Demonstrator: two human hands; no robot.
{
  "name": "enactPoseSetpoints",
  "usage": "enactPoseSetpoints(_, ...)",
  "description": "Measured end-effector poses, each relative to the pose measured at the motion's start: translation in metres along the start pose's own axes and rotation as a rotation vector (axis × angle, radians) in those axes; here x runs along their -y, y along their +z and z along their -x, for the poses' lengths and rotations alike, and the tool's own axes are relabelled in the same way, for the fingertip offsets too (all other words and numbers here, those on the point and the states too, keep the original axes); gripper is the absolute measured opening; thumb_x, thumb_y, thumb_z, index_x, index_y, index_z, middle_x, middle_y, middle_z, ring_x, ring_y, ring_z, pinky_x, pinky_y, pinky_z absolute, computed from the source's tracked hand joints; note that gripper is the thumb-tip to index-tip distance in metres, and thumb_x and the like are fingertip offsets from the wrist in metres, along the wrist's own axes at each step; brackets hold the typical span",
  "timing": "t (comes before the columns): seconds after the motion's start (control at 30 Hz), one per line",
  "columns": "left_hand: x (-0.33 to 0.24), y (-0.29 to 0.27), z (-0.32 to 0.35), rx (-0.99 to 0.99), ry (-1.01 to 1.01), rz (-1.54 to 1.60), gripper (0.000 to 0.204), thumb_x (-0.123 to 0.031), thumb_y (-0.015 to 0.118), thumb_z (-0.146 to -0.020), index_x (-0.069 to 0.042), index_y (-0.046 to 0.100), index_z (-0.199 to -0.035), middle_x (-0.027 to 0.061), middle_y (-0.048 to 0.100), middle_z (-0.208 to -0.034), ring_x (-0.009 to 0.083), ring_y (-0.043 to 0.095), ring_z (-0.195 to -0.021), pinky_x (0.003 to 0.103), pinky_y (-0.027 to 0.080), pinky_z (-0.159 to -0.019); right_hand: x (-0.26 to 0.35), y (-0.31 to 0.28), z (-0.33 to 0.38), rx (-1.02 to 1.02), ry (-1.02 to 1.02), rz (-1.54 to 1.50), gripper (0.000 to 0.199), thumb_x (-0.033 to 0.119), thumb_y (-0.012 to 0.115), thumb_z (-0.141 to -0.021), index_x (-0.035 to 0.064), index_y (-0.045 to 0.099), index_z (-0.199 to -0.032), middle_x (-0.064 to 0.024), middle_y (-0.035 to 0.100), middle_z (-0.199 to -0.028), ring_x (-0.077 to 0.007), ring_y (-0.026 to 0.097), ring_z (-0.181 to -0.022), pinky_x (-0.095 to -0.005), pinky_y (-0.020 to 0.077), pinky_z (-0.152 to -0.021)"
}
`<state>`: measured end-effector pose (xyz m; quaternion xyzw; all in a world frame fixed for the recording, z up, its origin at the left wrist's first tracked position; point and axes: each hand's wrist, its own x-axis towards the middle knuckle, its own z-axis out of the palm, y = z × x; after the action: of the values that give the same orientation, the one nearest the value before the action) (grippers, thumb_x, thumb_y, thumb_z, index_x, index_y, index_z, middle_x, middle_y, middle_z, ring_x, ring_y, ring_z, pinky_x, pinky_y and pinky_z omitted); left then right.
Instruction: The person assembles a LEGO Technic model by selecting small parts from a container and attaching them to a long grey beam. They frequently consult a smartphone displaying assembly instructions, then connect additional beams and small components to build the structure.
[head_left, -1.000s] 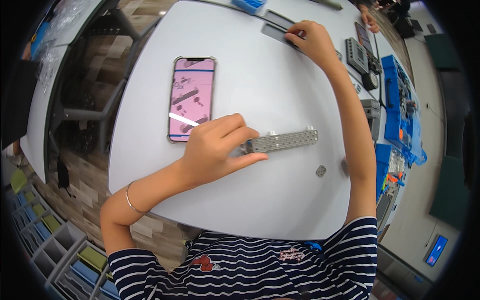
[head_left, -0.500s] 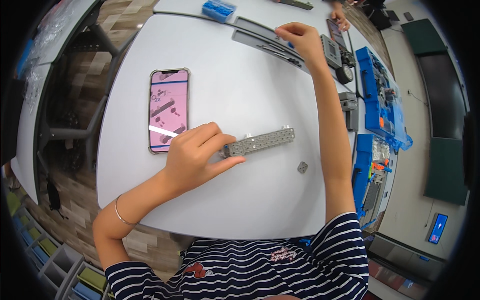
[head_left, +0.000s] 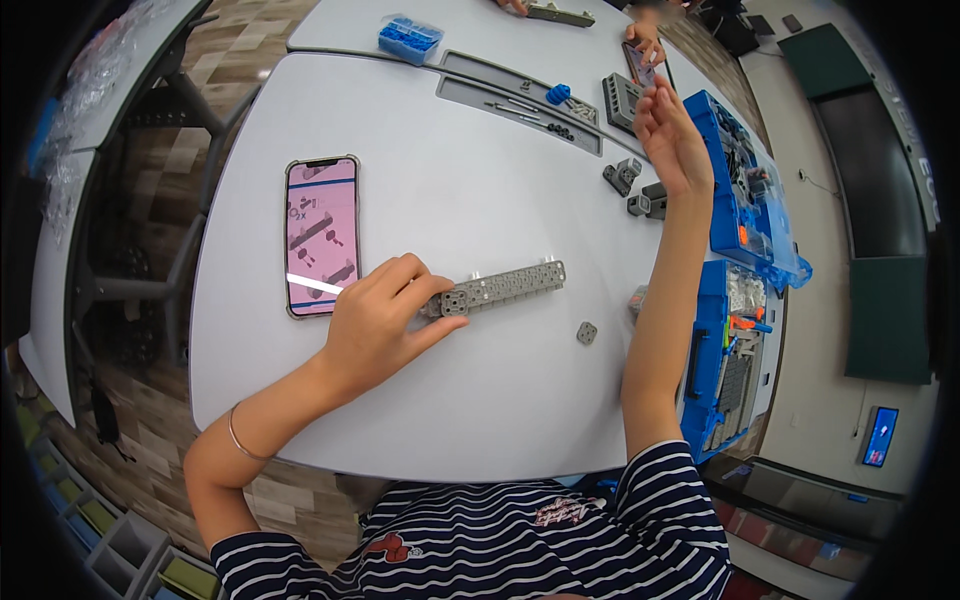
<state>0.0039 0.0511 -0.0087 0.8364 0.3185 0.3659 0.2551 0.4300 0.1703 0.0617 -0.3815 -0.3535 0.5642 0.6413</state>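
Observation:
My left hand [head_left: 385,318] pinches the left end of a long grey perforated plastic beam [head_left: 512,284], which lies slanted over the white table. Two small pale pegs stand up along the beam's far edge. A small square grey plate with holes [head_left: 587,333] rests to the right of the beam, touched by neither hand. My right hand [head_left: 675,138] is stretched to the far right, its fingers loosely bent and apart, with nothing visible in them. Nearest to it is a grey block with ports [head_left: 622,100]. To my left lies a phone [head_left: 322,240] showing a pink building diagram.
A grooved tray [head_left: 520,113] at the back holds rods, black pieces and a blue part [head_left: 558,94]. Beyond stands a box of blue pieces [head_left: 411,40]. Blue parts cases [head_left: 722,340] line the right. Another person's hand [head_left: 645,42] is at the far side.
My right hand has moved right, from above the grooved tray to beside the grey block, and its fingers have opened. My left hand stays on the beam. The view has shifted slightly.

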Motion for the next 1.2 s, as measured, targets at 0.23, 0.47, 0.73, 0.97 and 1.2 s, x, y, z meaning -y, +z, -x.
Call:
enactPoseSetpoints(0.23, -0.001, 0.002, 0.001, 0.022, -0.09, 0.113, 0.04, -0.012, 0.096, -0.078, -0.003, 0.074, -0.11, 0.0051, 0.062, -0.097, 0.0143, 0.058, -0.074, 0.027, 0.053, -0.066, -0.004, -0.003, 0.022, -0.274, -0.071, 0.287, 0.028, 0.009, 0.076, -0.102, -0.0009, 0.071, -0.128, -0.0124, 0.077, -0.12, -0.0166, 0.071, -0.107, -0.0284, 0.0584, -0.089)
enactPoseSetpoints(0.47, 0.0, 0.001, 0.0, 0.052, -0.115, 0.147, 0.037, -0.017, 0.093, -0.084, 0.0, 0.073, -0.11, 0.0069, 0.061, -0.103, 0.0161, 0.062, -0.074, 0.028, 0.057, -0.066, 0.025, -0.032, 0.035, -0.321, -0.154, 0.218, 0.024, 0.009, 0.077, -0.102, -0.0008, 0.07, -0.123, -0.0129, 0.076, -0.121, -0.0168, 0.07, -0.107, -0.0292, 0.058, -0.088)
enactPoseSetpoints(0.73, 0.001, 0.004, -0.001, 0.045, -0.133, 0.19, 0.037, -0.01, 0.094, -0.082, 0.0, 0.072, -0.11, 0.0054, 0.059, -0.102, 0.0137, 0.061, -0.075, 0.027, 0.056, -0.067, 0.051, -0.062, 0.041, -0.284, -0.243, 0.104, 0.028, 0.003, 0.075, -0.101, -0.0036, 0.068, -0.128, -0.0097, 0.072, -0.113, -0.0168, 0.068, -0.1, -0.0291, 0.0589, -0.086)
enactPoseSetpoints(0.97, 0.002, 0.006, -0.003, 0.013, -0.151, 0.21, 0.037, -0.009, 0.094, -0.081, 0.0, 0.072, -0.109, 0.0049, 0.059, -0.099, 0.0132, 0.06, -0.075, 0.026, 0.055, -0.066, 0.047, -0.054, 0.041, -0.334, -0.255, 0.159, 0.031, 0.003, 0.075, -0.101, -0.0047, 0.068, -0.13, -0.0108, 0.074, -0.116, -0.0165, 0.069, -0.101, -0.0291, 0.059, -0.086)
enactPoseSetpoints(1.2, 0.002, 0.007, -0.002, 0.001, -0.184, 0.259, 0.036, -0.011, 0.094, -0.081, 0.0, 0.072, -0.108, 0.0051, 0.06, -0.1, 0.0128, 0.061, -0.075, 0.026, 0.056, -0.067, 0.031, 0.052, 0.076, -0.145, -0.448, 0.895, 0.017, 0.01, 0.082, -0.097, -0.0011, 0.079, -0.11, -0.0044, 0.079, -0.099, -0.0097, 0.07, -0.091, -0.0238, 0.0547, -0.085)
